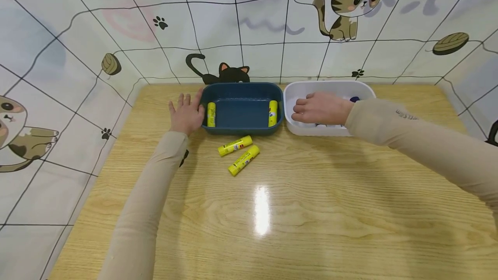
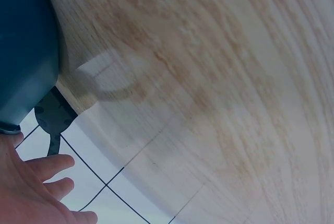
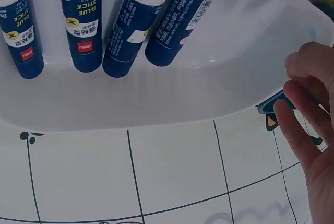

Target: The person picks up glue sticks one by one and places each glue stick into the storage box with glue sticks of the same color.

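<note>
My left hand (image 1: 186, 116) rests at the left end of a dark blue bin (image 1: 243, 131), fingers spread and thumb side at the rim; the left wrist view shows the bin's outer wall (image 2: 26, 51) beside the fingers. Inside that bin stand two yellow glue sticks, one at the left end (image 1: 211, 114) and one at the right (image 1: 273, 113). Over a white bin (image 1: 311, 131) is my right hand (image 1: 323, 108), its loosely bent fingers near the left rim, no object visible in them. In the right wrist view, several blue glue sticks with white caps (image 3: 83, 25) lie inside the white bin.
Two more yellow glue sticks lie on the wooden table (image 1: 311, 211) in front of the blue bin, a nearer one (image 1: 244, 160) and a farther one (image 1: 235, 146). The bins stand side by side against a cat-patterned backdrop (image 1: 260, 33), which also rises on both sides.
</note>
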`<move>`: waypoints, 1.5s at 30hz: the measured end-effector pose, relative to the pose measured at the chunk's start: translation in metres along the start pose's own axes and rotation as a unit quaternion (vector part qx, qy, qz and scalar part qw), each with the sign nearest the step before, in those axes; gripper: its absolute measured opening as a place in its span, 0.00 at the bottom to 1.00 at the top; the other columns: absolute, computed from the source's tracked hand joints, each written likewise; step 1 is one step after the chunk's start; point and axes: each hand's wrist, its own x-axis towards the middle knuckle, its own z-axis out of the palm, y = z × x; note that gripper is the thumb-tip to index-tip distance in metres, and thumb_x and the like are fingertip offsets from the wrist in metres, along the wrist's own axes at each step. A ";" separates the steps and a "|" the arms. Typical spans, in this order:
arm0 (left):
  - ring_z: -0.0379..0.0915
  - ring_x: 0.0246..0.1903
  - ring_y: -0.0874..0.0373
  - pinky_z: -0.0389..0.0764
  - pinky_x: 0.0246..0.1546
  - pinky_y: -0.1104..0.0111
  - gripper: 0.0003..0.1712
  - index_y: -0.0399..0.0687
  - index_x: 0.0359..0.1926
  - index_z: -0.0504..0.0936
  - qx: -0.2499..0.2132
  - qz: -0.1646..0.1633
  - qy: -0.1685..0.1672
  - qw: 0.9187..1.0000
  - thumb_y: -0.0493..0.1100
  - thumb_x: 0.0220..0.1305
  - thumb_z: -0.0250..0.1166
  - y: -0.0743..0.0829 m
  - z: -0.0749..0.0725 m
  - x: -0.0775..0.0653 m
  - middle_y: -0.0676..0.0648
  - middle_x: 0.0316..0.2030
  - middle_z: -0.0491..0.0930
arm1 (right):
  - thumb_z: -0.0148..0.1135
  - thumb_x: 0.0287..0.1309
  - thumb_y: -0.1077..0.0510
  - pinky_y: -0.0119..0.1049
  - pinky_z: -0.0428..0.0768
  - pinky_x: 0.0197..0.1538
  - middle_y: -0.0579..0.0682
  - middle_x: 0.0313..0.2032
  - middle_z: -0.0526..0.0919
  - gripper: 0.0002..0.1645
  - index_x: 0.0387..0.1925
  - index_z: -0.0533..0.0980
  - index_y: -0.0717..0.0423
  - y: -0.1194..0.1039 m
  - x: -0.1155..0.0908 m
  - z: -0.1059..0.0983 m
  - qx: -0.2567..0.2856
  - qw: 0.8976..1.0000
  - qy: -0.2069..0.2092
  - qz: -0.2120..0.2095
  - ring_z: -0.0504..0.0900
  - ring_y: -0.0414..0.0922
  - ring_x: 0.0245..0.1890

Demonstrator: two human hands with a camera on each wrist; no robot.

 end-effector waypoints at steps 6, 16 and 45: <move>0.30 0.73 0.40 0.26 0.64 0.40 0.33 0.62 0.77 0.41 -0.003 -0.003 -0.007 1.000 0.51 0.74 0.34 0.001 0.000 0.000 0.33 0.73 0.47 | 0.72 0.48 0.69 0.40 0.80 0.40 0.54 0.39 0.80 0.21 0.44 0.75 0.59 -0.009 0.003 -0.005 -0.010 1.000 0.019 0.006 0.78 0.48 0.40; 0.30 0.73 0.40 0.26 0.64 0.39 0.33 0.64 0.77 0.40 0.001 -0.006 -0.007 1.000 0.51 0.74 0.34 0.000 -0.001 0.000 0.34 0.73 0.47 | 0.66 0.56 0.66 0.40 0.79 0.41 0.53 0.41 0.80 0.14 0.45 0.75 0.58 -0.033 0.018 -0.021 0.011 0.998 0.062 0.004 0.78 0.48 0.43; 0.30 0.73 0.40 0.25 0.64 0.40 0.33 0.63 0.77 0.41 0.004 -0.008 -0.010 1.000 0.51 0.74 0.34 0.001 -0.001 0.001 0.34 0.73 0.47 | 0.56 0.67 0.63 0.38 0.76 0.53 0.51 0.47 0.80 0.11 0.50 0.75 0.56 -0.100 0.091 -0.024 0.103 0.991 0.077 -0.027 0.77 0.46 0.49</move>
